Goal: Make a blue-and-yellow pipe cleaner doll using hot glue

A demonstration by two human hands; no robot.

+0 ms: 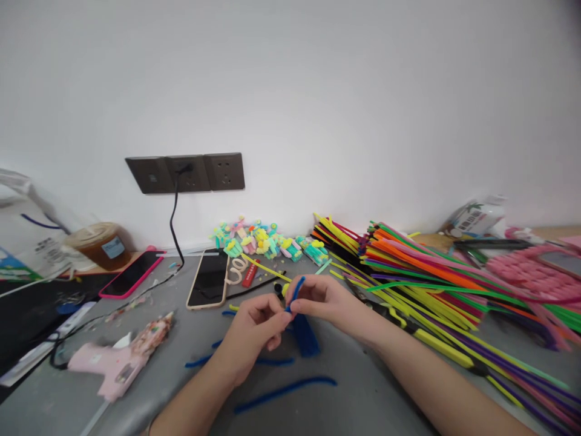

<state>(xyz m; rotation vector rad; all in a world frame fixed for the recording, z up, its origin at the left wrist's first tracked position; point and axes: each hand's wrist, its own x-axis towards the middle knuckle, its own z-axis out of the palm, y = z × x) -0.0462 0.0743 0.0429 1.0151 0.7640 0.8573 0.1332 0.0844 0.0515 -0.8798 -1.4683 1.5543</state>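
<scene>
Between the fingertips of both hands is a short blue pipe cleaner (297,289), its free end sticking up. My left hand (258,327) pinches its lower end. My right hand (320,297) grips it from the other side, thumb and fingers together. Just below the hands lies a flat dark-blue piece (306,339), partly covered by the right hand. A loose blue pipe cleaner (285,392) rests on the grey tabletop (354,406) nearest me. Several more blue lengths lie around and under the left hand, partly hidden.
A pink glue gun (109,366) lies at left, near a pink-cased phone (132,275) and a cup (102,245). Another phone (207,280) is behind my left hand. Small pastel pipe-cleaner figures (263,239) stand against the wall. Colourful pipe cleaners (422,272) and yellow-handled pliers (442,348) lie right.
</scene>
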